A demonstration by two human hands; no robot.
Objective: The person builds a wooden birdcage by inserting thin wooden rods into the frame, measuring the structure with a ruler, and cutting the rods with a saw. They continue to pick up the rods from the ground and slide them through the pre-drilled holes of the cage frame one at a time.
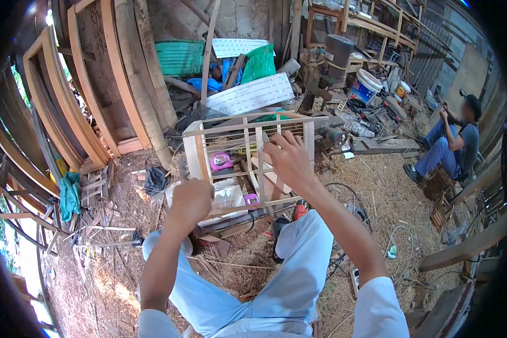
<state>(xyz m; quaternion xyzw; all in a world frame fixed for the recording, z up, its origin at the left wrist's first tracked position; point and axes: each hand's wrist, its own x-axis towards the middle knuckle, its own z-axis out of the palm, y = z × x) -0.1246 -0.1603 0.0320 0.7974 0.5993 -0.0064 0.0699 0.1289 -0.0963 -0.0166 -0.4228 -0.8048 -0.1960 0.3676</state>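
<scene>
A small wooden frame cage (248, 127) with thin bars stands in front of me, over my knees. My right hand (288, 159) rests on its vertical middle slat, fingers curled around the bars. My left hand (190, 201) is closed in a fist at the cage's lower left corner; whether it grips the frame's edge or something small is hidden. A pink tape measure (221, 161) lies inside, behind the bars. A smaller pink object (251, 199) sits near the cage's bottom rail.
Another person (455, 147) sits at the right on the straw-covered ground. Wooden door frames (67, 101) lean at the left. Planks, a white slatted panel (250, 94), buckets (366, 85) and cables (343, 197) clutter the workshop behind and around the cage.
</scene>
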